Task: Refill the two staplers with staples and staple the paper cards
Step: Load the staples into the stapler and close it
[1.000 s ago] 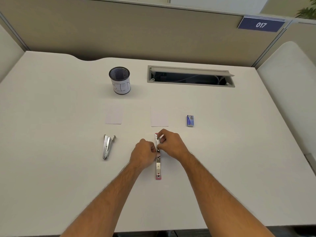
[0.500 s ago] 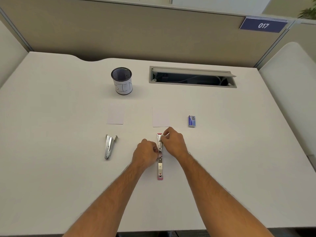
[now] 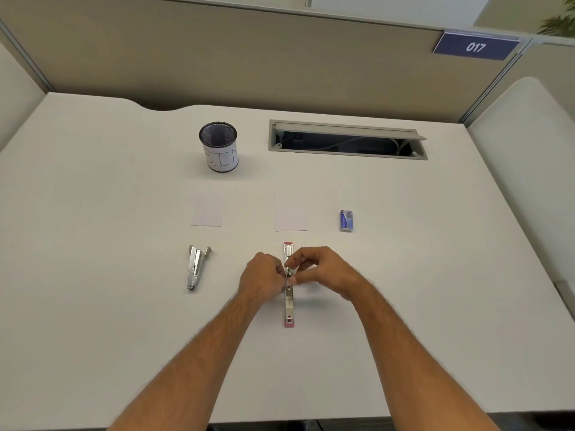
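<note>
A pink-edged stapler (image 3: 289,306) lies unfolded flat at the centre of the white desk, its long axis pointing away from me. My left hand (image 3: 263,276) pinches its middle from the left side. My right hand (image 3: 323,270) meets it from the right, fingers curled over the stapler's hinge area; what its fingertips hold is hidden. A silver stapler (image 3: 197,266) lies partly open to the left. Two pale paper cards (image 3: 208,209) (image 3: 290,213) lie beyond the staplers. A small blue staple box (image 3: 346,220) sits to the right of them.
A black mesh cup (image 3: 219,146) labelled BIN stands at the back, left of centre. An open cable slot (image 3: 347,140) is cut into the desk at the back right. Beige partition walls enclose the desk, and a second white desk (image 3: 529,144) adjoins on the right.
My right hand has drawn back from the stapler's far end toward its middle, beside my left hand. The stapler stays in place.
</note>
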